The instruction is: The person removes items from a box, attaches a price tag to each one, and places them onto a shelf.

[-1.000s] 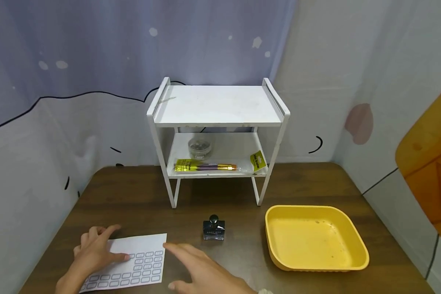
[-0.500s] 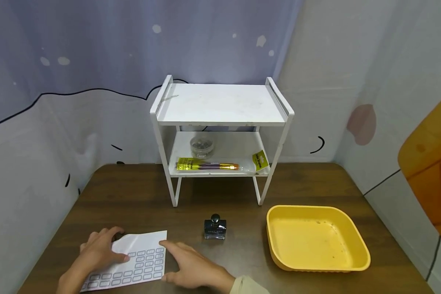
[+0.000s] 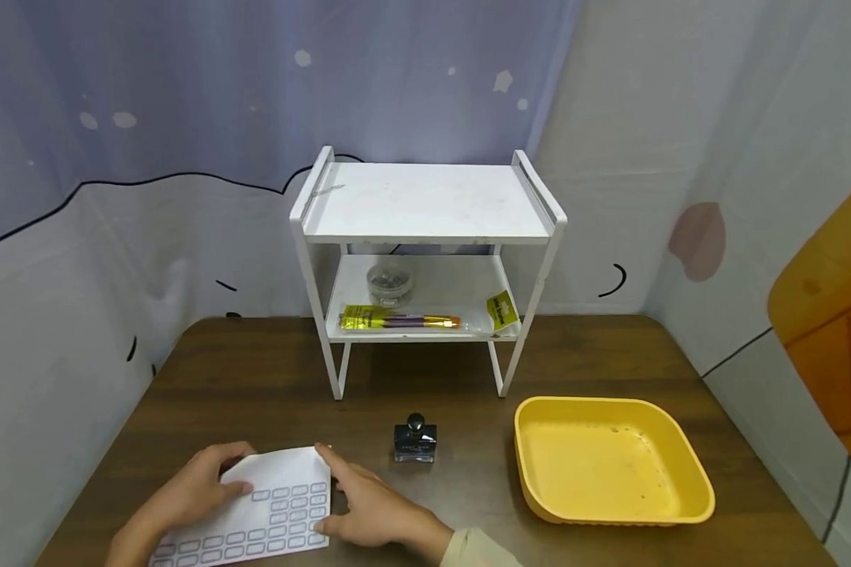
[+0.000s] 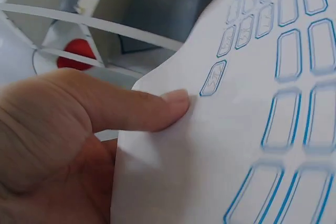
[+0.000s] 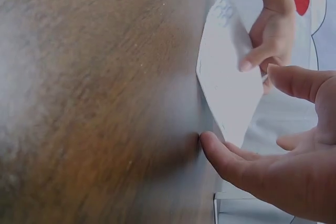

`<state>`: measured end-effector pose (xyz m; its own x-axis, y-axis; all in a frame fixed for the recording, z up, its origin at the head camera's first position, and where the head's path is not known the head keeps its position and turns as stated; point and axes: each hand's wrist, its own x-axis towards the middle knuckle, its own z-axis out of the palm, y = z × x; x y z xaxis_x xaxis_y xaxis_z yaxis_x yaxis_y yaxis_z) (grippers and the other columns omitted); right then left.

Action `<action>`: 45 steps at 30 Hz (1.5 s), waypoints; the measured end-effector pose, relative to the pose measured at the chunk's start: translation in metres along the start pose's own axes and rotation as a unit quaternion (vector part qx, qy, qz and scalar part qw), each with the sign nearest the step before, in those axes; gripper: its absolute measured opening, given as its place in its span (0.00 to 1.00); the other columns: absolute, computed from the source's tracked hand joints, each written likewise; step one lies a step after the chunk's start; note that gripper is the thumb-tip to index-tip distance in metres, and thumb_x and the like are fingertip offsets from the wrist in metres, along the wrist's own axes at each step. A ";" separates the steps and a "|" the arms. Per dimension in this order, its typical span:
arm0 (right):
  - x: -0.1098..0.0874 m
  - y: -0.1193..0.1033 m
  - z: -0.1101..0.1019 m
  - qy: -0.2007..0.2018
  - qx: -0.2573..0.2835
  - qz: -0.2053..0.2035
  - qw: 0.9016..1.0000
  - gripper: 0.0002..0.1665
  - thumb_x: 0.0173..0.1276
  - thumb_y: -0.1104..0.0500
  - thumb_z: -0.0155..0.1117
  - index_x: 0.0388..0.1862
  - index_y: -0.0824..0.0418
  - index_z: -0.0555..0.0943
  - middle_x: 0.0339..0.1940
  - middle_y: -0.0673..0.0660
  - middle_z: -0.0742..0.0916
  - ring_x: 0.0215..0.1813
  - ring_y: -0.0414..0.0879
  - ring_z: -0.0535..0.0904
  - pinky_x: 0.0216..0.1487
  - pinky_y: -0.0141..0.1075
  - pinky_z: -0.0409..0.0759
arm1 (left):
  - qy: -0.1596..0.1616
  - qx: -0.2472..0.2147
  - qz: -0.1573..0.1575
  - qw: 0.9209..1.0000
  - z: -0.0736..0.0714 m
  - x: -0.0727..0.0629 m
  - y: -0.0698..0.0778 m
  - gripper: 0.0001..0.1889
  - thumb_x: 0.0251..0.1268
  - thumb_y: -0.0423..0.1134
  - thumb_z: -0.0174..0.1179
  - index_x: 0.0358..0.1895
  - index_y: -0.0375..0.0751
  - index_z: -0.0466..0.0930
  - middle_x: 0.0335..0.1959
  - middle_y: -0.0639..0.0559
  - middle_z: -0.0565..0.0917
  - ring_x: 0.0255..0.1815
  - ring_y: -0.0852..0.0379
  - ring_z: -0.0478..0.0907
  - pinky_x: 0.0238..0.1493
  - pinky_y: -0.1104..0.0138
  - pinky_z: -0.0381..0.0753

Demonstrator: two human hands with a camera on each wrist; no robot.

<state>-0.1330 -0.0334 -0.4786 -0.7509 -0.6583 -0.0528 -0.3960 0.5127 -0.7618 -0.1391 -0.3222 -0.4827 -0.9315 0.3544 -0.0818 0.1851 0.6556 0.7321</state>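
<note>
A white sheet of blue-bordered labels (image 3: pixel 284 504) lies at the front left, its far left part lifted off the table. My left hand (image 3: pixel 191 488) grips that edge, thumb on top and fingers behind; the left wrist view shows the thumb (image 4: pixel 152 109) pressed on the bare part beside one lone label. My right hand (image 3: pixel 376 504) is at the sheet's right edge with thumb and fingers spread. In the right wrist view its fingertips (image 5: pixel 211 142) are beside the sheet's corner; whether they touch it I cannot tell.
A small dark glass bottle with a round cap (image 3: pixel 415 441) stands mid-table. To its right is a yellow plastic tray (image 3: pixel 613 516). Behind stands a white two-tier shelf (image 3: pixel 429 205) holding a clear round tub (image 3: pixel 388 283) and packaged paintbrushes (image 3: pixel 418 321).
My left hand has moved right and lifted the label sheet's far edge. My right hand has come in to the sheet's right edge, and the sheet has shifted slightly right.
</note>
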 end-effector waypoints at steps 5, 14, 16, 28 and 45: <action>-0.003 0.000 0.000 0.031 0.024 0.007 0.999 0.54 0.58 0.57 0.74 0.80 0.45 0.57 0.68 0.57 0.75 0.64 0.42 0.73 0.61 0.33 0.76 | -0.028 -0.076 0.078 0.994 -0.004 0.000 0.009 0.11 0.63 0.32 0.65 0.47 0.35 0.80 0.36 0.55 0.82 0.34 0.70 0.75 0.31 0.71 0.75; -0.003 0.000 -0.010 0.058 0.249 -0.082 0.963 0.51 0.61 0.70 0.69 0.79 0.49 0.58 0.55 0.64 0.81 0.45 0.33 0.81 0.49 0.27 0.80 | -0.082 -0.242 0.080 0.964 -0.004 0.000 0.028 0.13 0.70 0.30 0.58 0.54 0.29 0.76 0.37 0.55 0.86 0.31 0.62 0.84 0.27 0.62 0.85; -0.005 -0.004 -0.013 0.072 0.236 -0.095 0.964 0.51 0.61 0.69 0.69 0.79 0.49 0.59 0.54 0.63 0.81 0.43 0.31 0.78 0.51 0.28 0.79 | -0.089 -0.266 0.092 0.955 0.000 0.002 0.033 0.13 0.70 0.28 0.56 0.55 0.30 0.76 0.38 0.55 0.86 0.32 0.62 0.84 0.28 0.61 0.85; -0.027 -0.012 -0.043 0.091 0.230 -0.082 0.965 0.42 0.61 0.70 0.69 0.73 0.53 0.70 0.54 0.64 0.84 0.37 0.32 0.78 0.39 0.27 0.81 | -0.111 -0.386 0.163 0.901 0.017 0.010 0.061 0.21 0.69 0.20 0.50 0.62 0.36 0.73 0.45 0.49 0.87 0.39 0.56 0.87 0.34 0.63 0.87; -0.050 0.009 -0.070 0.108 0.287 -0.101 0.947 0.40 0.63 0.70 0.67 0.74 0.64 0.67 0.42 0.74 0.83 0.33 0.35 0.84 0.34 0.36 0.86 | -0.126 -0.403 0.190 0.886 0.033 0.022 0.099 0.31 0.66 0.20 0.54 0.72 0.41 0.63 0.50 0.46 0.87 0.41 0.53 0.88 0.36 0.59 0.88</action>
<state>-0.1363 0.0425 -0.4374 -0.8053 -0.5518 0.2167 -0.2369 -0.0354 -0.9709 -0.1304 -0.2275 -0.4344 -0.7308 0.6524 0.2006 0.0928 -0.1961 0.9762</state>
